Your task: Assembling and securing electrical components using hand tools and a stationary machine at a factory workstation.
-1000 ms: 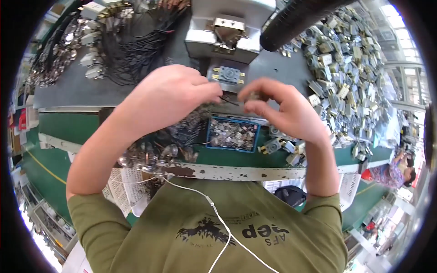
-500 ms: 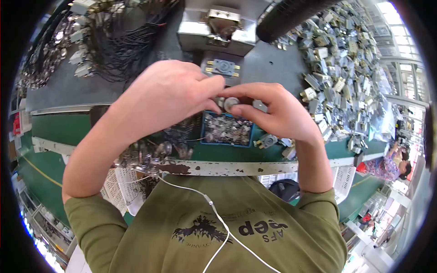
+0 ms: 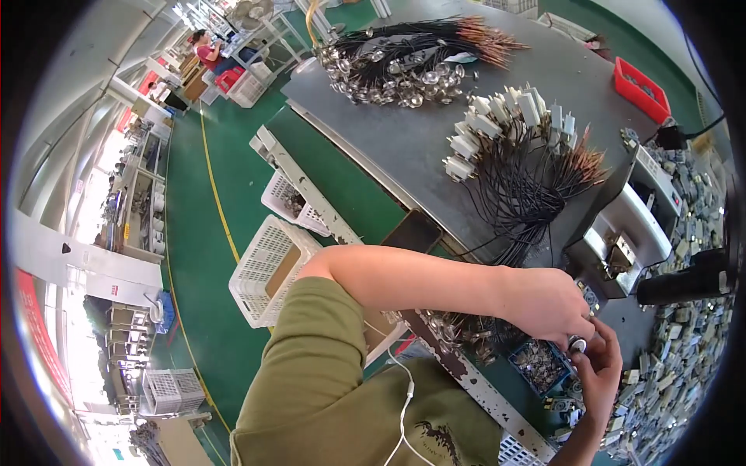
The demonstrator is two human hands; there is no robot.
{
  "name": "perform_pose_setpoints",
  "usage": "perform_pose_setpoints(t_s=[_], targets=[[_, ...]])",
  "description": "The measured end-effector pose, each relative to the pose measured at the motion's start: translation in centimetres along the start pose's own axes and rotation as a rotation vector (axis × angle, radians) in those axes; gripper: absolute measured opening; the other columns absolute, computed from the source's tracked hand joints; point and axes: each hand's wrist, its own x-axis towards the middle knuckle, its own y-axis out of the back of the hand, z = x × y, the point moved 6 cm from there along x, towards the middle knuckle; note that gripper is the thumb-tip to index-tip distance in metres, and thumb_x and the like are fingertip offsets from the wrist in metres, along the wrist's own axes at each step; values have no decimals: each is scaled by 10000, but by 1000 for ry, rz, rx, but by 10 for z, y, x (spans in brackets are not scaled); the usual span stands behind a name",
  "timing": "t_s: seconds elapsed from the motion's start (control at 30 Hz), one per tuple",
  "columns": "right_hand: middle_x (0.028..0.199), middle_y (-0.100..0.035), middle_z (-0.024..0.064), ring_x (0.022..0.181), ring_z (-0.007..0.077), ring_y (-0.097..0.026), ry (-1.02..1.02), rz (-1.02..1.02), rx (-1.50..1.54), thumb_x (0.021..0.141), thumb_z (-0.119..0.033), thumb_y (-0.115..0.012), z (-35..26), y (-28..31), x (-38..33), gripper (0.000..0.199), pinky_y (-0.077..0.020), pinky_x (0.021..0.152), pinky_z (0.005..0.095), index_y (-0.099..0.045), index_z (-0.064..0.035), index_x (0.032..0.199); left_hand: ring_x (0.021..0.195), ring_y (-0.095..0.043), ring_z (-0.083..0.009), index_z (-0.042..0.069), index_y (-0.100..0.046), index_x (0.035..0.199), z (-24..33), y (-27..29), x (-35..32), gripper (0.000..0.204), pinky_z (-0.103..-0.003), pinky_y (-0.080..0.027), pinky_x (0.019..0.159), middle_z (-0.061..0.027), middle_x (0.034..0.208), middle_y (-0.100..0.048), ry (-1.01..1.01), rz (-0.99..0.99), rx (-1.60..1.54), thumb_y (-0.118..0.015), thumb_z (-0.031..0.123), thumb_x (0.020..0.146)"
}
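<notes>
My left hand and my right hand meet at the right of the view, above the table's front edge. Between their fingertips is a small round silver metal piece. The thumb and fingers of my right hand close on it from one side. My left fingers are bent together against its other side, and whatever else they pinch is hidden. Just below the hands sits a blue tray filled with small shiny metal bits. A grey block with brass-coloured terminals lies just beyond my left hand.
A metal machine and a thick black tube stand beyond my hands. Heaped grey switch-like parts cover the right side. Bundled black wires with white connectors lie farther left. White crates stand on the green floor; a person sits far off.
The view has swung to the left, so my hands now appear at the lower right. They stay together around the round metal piece.
</notes>
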Motion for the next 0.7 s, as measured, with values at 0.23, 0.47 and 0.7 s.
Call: perform_pose_setpoints(t_s=[0.23,0.47,0.7], targets=[[1289,-652,107,1104,171,-634,589,653,-432,1044,-96,-595,-51,59,-29,441,-470,1053,335,-515,46,1454,792,-705,-303,120,-652,977,4,4,-2,162,-430,-551,648,-86,828,-677,-15,-102,-81,-696,219,856],[1012,-700,68,869,140,-670,617,661,-194,926,-211,-815,-157,42,41,518,-556,793,278,-521,-20,1308,841,-720,-274,166,-698,1119,-16,20,21,243,-398,-564,711,-72,891,-734,86,-116,73,-719,267,900],[859,-697,76,700,129,-663,780,737,-150,938,-107,-771,-157,46,44,287,-523,620,253,-588,-21,1143,868,-705,-347,160,-649,1229,-55,-8,43,307,-456,-540,748,-94,847,-734,351,-286,51,-690,292,955]])
